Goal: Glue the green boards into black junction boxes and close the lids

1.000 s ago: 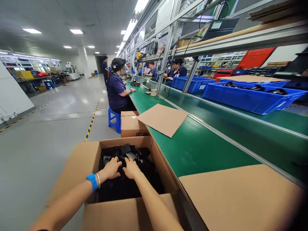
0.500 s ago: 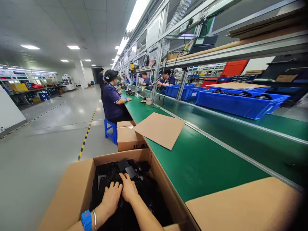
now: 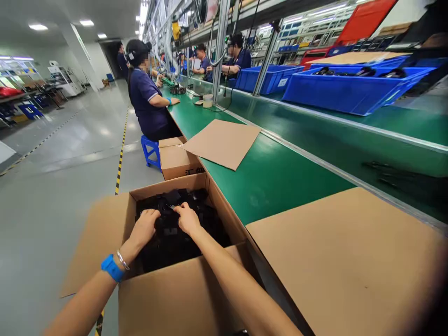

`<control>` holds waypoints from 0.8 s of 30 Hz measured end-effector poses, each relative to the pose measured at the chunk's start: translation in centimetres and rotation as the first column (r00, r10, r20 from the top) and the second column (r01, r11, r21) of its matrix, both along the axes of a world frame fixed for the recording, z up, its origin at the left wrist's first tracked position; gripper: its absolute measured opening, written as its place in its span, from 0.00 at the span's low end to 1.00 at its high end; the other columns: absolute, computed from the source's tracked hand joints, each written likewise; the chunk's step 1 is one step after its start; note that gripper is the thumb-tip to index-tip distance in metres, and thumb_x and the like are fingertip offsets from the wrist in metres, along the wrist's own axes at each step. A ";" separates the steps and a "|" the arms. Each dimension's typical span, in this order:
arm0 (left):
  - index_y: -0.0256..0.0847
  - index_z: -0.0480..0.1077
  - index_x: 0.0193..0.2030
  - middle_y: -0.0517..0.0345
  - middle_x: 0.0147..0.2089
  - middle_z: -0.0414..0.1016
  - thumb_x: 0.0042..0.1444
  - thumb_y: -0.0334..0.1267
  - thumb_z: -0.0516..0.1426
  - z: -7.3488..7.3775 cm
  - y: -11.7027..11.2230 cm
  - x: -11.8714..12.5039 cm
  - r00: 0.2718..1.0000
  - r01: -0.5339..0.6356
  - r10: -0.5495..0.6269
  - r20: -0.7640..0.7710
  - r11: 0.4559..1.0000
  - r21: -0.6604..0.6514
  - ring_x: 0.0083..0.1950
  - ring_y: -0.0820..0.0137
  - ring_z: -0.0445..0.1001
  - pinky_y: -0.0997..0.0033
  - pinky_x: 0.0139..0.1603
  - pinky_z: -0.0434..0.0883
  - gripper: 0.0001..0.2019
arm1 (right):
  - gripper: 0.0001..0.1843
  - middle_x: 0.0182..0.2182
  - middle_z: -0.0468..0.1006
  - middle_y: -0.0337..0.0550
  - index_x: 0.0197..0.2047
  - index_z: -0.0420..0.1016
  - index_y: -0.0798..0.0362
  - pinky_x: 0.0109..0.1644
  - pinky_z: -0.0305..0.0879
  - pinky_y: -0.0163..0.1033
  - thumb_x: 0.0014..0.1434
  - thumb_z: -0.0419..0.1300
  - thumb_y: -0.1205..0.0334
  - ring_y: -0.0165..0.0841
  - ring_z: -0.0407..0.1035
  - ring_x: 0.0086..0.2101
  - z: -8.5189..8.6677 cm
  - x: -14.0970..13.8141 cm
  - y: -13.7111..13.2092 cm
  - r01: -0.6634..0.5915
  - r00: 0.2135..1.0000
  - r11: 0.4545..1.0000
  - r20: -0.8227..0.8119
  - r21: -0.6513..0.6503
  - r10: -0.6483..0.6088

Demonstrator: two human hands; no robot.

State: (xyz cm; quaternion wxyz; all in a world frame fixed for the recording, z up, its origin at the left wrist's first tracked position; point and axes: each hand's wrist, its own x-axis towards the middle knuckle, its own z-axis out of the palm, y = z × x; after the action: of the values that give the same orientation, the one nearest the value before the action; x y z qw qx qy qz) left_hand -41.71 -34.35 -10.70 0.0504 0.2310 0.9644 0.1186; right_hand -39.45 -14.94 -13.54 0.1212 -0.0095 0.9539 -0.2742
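An open cardboard box (image 3: 168, 294) stands in front of me, filled with black parts (image 3: 171, 238) whose exact kind I cannot make out. My left hand (image 3: 144, 227), with a blue wrist strap (image 3: 112, 268) and a metal bracelet on the wrist, is over the left side of the box. Its fingers are curled together among the dark parts, and what they hold is hidden. Over the middle of the contents, my right hand (image 3: 188, 219) pinches a small black part (image 3: 172, 206) with a greyish edge between thumb and fingers.
Right of the box runs a green workbench (image 3: 276, 177) bearing a loose cardboard sheet (image 3: 224, 142). A large cardboard flap (image 3: 343, 261) overlaps its near edge. Blue bins (image 3: 350, 93) stand farther right. A person (image 3: 149, 93) sits ahead on a blue stool (image 3: 150, 151), beside another carton (image 3: 178, 158).
My hands have moved apart, the left one toward the box's left side. The right now pinches a small part. The view has tipped downward, showing the near flap of the box.
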 end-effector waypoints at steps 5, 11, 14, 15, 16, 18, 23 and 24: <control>0.41 0.70 0.44 0.56 0.45 0.75 0.50 0.18 0.48 1.1 0.1 -0.5 0.980 -0.195 0.196 0.016 0.959 0.205 0.48 0.66 0.71 0.67 0.51 0.67 0.20 | 0.19 0.57 0.65 0.50 0.56 0.68 0.53 0.53 0.67 0.52 0.63 0.58 0.55 0.40 0.67 0.50 -0.5 1.1 0.2 -0.136 0.986 0.990 0.098 -0.022 0.138; 0.36 0.70 0.45 0.56 0.43 0.75 0.60 0.29 0.55 0.4 0.3 -0.8 0.943 -0.329 0.319 0.092 0.859 0.392 0.44 0.67 0.73 0.63 0.48 0.70 0.08 | 0.20 0.60 0.61 0.50 0.55 0.68 0.53 0.55 0.64 0.56 0.62 0.60 0.58 0.45 0.61 0.56 -0.6 2.3 -1.4 -0.203 0.970 0.977 0.151 0.063 0.192; 0.36 0.71 0.45 0.56 0.42 0.75 0.61 0.35 0.57 -0.1 -0.3 -1.2 0.924 -0.376 0.363 0.120 0.811 0.448 0.44 0.66 0.74 0.61 0.48 0.70 0.08 | 0.17 0.58 0.64 0.50 0.54 0.69 0.53 0.54 0.65 0.53 0.63 0.58 0.59 0.42 0.64 0.53 -0.2 2.3 -1.3 -0.218 0.972 0.972 0.114 0.091 0.207; 0.36 0.70 0.45 0.56 0.42 0.75 0.61 0.36 0.57 -0.3 -0.5 -1.4 0.919 -0.386 0.373 0.125 0.796 0.466 0.43 0.66 0.74 0.60 0.48 0.70 0.08 | 0.16 0.57 0.66 0.49 0.54 0.69 0.53 0.54 0.66 0.52 0.63 0.58 0.59 0.41 0.65 0.52 0.1 2.3 -1.1 -0.227 0.971 0.970 0.098 0.090 0.218; 0.36 0.70 0.45 0.55 0.42 0.75 0.61 0.36 0.57 -0.3 -0.8 -1.6 0.915 -0.395 0.382 0.129 0.782 0.483 0.43 0.67 0.74 0.60 0.47 0.71 0.08 | 0.16 0.55 0.67 0.49 0.53 0.69 0.54 0.53 0.67 0.51 0.64 0.58 0.59 0.40 0.66 0.51 0.4 2.2 -0.8 -0.237 0.970 0.968 0.081 0.088 0.230; 0.35 0.70 0.44 0.56 0.41 0.75 0.60 0.35 0.56 -0.2 -1.4 -2.0 0.907 -0.407 0.400 0.131 0.755 0.514 0.43 0.67 0.74 0.62 0.47 0.71 0.08 | 0.14 0.52 0.71 0.48 0.51 0.71 0.54 0.51 0.68 0.50 0.64 0.58 0.58 0.38 0.68 0.48 1.5 2.1 -0.1 -0.254 0.967 0.964 0.049 0.083 0.251; 0.40 0.68 0.40 0.64 0.35 0.75 0.51 0.31 0.54 2.9 -1.7 -2.3 0.884 -0.431 0.454 0.111 0.702 0.566 0.40 0.67 0.74 0.68 0.45 0.71 0.09 | 0.12 0.45 0.75 0.45 0.46 0.72 0.56 0.48 0.69 0.46 0.63 0.59 0.58 0.36 0.71 0.44 8.0 1.8 1.3 -0.218 0.972 0.972 -0.071 0.090 0.225; 0.42 0.68 0.39 0.67 0.34 0.75 0.51 0.32 0.54 4.0 -1.3 -2.4 0.884 -0.428 0.456 0.103 0.699 0.573 0.39 0.67 0.73 0.68 0.45 0.71 0.08 | 0.12 0.44 0.75 0.44 0.46 0.73 0.56 0.47 0.69 0.46 0.62 0.59 0.58 0.35 0.71 0.44 9.9 1.9 1.8 -0.195 0.973 0.976 -0.104 0.094 0.204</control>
State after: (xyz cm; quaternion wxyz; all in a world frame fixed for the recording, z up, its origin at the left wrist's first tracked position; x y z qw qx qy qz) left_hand -44.08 -35.67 -6.71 -0.0750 -0.0003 0.9089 0.4102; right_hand -37.56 -13.10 -3.64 0.0943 -0.1158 0.9641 -0.2195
